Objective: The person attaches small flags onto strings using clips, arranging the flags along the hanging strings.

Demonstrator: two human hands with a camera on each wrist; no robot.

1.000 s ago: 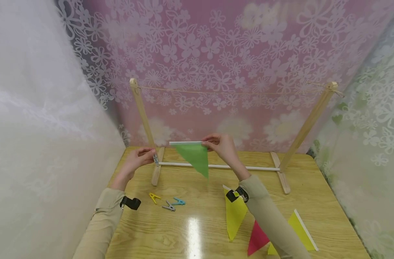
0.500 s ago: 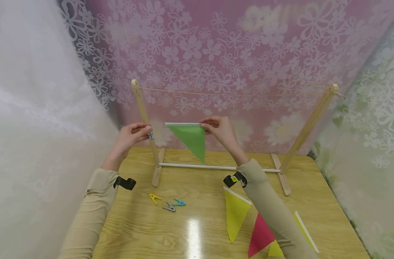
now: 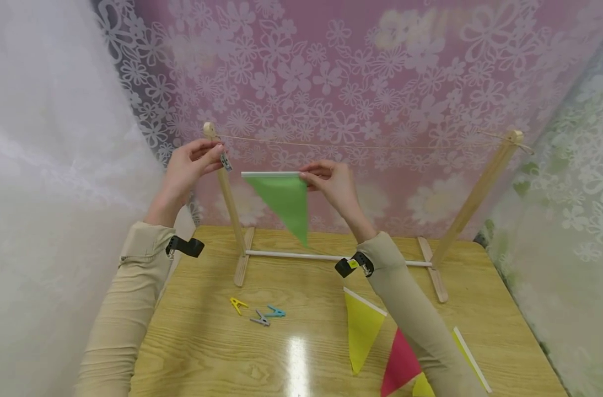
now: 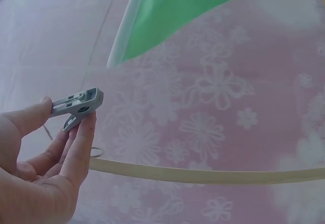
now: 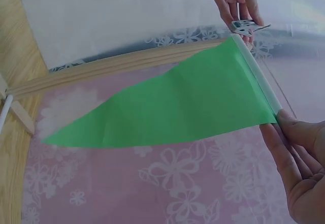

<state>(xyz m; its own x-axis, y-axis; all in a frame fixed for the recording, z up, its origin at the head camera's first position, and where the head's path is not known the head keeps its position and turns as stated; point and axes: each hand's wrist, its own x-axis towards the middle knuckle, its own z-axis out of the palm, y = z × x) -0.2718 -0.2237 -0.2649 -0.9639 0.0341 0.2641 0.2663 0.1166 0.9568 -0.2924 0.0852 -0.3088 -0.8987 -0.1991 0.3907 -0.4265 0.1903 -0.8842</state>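
Note:
My left hand pinches a grey clothespin between thumb and fingers, near the top of the left wooden post. My right hand pinches the right end of the white top strip of a green triangular pennant. The pennant hangs point down, its strip nearly level and its free left corner close to the clothespin. Just above, a thin string runs between the tops of the two posts. In the right wrist view the pennant is seen at full length, with the clothespin beyond its far corner.
On the wooden table lie a yellow clothespin, a blue one and a grey one. A yellow pennant and a red pennant lie at right, partly under my arm. A white rod joins the stand's feet.
Both hands have risen from low over the table to just below the string, carrying the clothespin and the green pennant. The left hand has climbed along the left post.

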